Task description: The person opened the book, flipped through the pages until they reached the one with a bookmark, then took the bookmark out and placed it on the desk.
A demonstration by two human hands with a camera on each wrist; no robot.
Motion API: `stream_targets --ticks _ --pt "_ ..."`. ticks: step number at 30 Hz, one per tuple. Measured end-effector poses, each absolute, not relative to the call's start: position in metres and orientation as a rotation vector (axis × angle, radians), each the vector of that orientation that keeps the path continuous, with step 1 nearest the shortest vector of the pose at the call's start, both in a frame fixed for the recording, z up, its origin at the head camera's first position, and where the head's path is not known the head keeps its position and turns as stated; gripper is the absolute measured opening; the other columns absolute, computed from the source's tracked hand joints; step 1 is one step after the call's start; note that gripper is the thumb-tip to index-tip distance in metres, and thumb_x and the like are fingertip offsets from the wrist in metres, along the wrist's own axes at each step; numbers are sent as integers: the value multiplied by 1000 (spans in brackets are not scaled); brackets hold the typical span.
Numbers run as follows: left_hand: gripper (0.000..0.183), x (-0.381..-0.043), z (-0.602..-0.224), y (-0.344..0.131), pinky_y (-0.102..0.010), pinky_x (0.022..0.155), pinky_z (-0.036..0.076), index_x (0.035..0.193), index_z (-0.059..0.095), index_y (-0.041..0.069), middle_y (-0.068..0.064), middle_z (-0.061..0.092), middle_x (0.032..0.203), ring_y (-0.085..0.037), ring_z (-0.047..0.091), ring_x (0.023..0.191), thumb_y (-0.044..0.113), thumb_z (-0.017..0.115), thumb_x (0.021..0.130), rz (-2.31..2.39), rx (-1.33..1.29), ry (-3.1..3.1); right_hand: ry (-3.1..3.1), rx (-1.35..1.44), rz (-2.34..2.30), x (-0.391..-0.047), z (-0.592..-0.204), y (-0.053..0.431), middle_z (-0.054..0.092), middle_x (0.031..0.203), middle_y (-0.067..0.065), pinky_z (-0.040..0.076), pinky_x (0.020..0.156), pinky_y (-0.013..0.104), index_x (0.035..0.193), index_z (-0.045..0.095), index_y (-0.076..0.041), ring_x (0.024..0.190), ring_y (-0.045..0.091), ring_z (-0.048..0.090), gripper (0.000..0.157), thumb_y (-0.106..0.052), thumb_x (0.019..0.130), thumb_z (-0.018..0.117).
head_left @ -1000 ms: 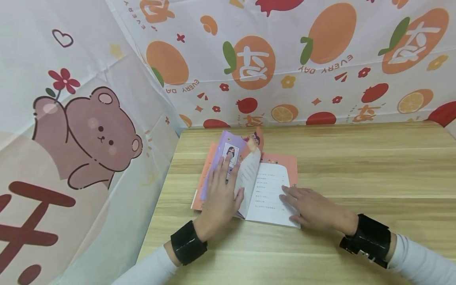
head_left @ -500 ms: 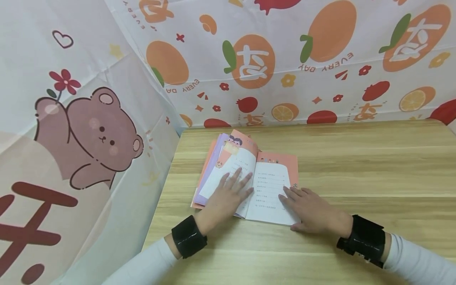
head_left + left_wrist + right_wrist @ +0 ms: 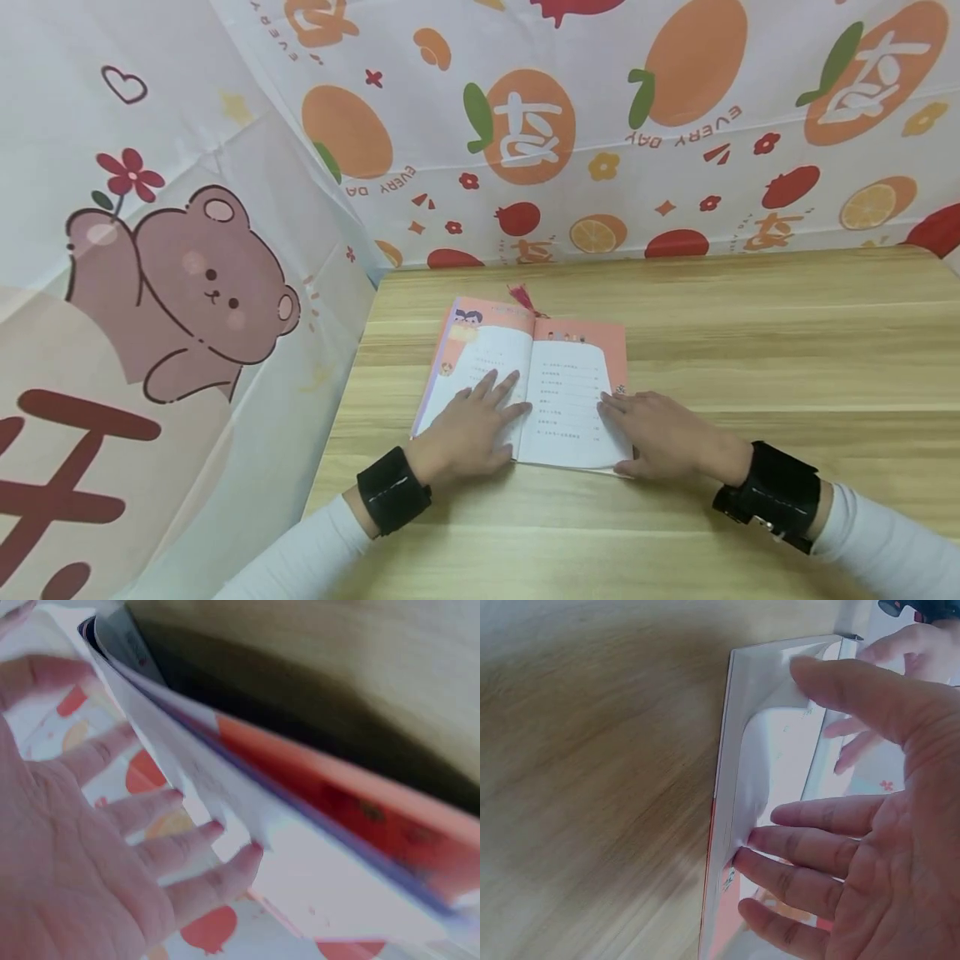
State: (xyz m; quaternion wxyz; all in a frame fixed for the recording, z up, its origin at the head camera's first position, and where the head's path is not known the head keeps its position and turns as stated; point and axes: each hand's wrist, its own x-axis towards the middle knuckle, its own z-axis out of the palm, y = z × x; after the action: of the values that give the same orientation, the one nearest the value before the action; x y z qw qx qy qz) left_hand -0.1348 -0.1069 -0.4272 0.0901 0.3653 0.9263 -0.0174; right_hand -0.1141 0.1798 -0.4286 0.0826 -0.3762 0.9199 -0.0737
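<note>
An open book (image 3: 567,375) with white pages and orange margins lies on the table, small cartoon figures printed along its top. My left hand (image 3: 468,429) rests on the left page with fingers spread; the left wrist view has its fingertips touching the white page (image 3: 322,889). Against the outer edge of the right page lies my right hand (image 3: 663,433), fingers straight. In the right wrist view its thumb (image 3: 847,682) is near the lower corner, and the fingertips touch the page's side. A dark red tassel (image 3: 522,296) sticks out above the spine.
The book sits on a wood-grain table (image 3: 750,333). Behind it hangs a white cloth (image 3: 427,108) printed with fruit, and a bear-printed cloth (image 3: 217,283) borders the left side. Each wrist wears a black band (image 3: 393,490).
The lifted leaves have come down to the left, so the book now lies flatter and the tassel shows. My left hand moved from the purple page down onto the white left page. The right hand barely shifted.
</note>
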Motion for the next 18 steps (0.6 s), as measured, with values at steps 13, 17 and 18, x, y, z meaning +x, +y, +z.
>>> stream_targets --ticks 13,17,18 --pt "80 -136 -428 -109 -64 102 21 137 38 23 -9 9 153 -31 -1 134 70 48 73 -15 1139 2780 2878 -1278 -7 -108 -439 181 55 122 27 45 89 50 122 56 -7 111 36 48 43 0 79 50" --pt "77 -134 -428 -105 -69 96 26 137 38 26 -5 12 153 -33 3 134 72 40 76 64 1086 2744 2855 -1251 -61 -107 -437 188 53 124 27 45 88 53 122 55 -5 114 37 45 42 3 81 50" --pt "75 -134 -429 -105 -70 94 27 138 37 27 -5 13 153 -34 4 133 71 40 77 82 1069 2733 2849 -1241 -67 -106 -436 189 52 125 27 45 88 53 123 55 -5 115 37 44 42 4 82 49"
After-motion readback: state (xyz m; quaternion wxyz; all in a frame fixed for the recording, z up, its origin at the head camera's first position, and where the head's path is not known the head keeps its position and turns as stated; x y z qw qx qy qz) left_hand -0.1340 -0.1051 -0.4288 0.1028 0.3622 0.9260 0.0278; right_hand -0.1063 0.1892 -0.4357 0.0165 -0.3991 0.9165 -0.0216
